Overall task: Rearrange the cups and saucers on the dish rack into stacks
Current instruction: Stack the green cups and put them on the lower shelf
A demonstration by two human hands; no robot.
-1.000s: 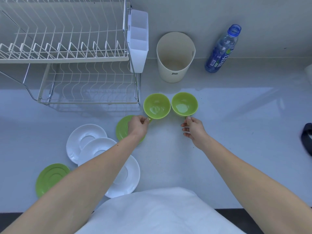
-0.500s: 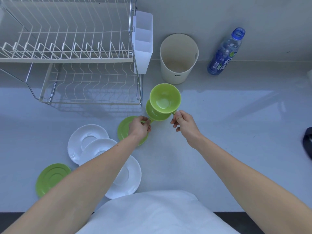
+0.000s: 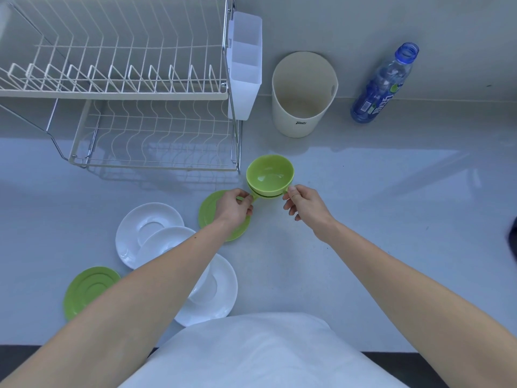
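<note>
While left hand (image 3: 233,204) and right hand (image 3: 303,201) pinch handles — lower cup (image 3: 264,194) mostly hidden under upper cup (image 3: 270,175).

One cup (image 3: 270,173) sits nested in another, right of the rack (image 3: 145,130), saucers (image 3: 148,228) in front.

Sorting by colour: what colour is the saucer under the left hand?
Green, seen in the head view: the saucer under the left hand.

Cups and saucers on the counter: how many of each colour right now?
Green cups: 2, nested, top cup, lower cup
Green saucers: 2
White saucers: 3
Total: 7
</note>
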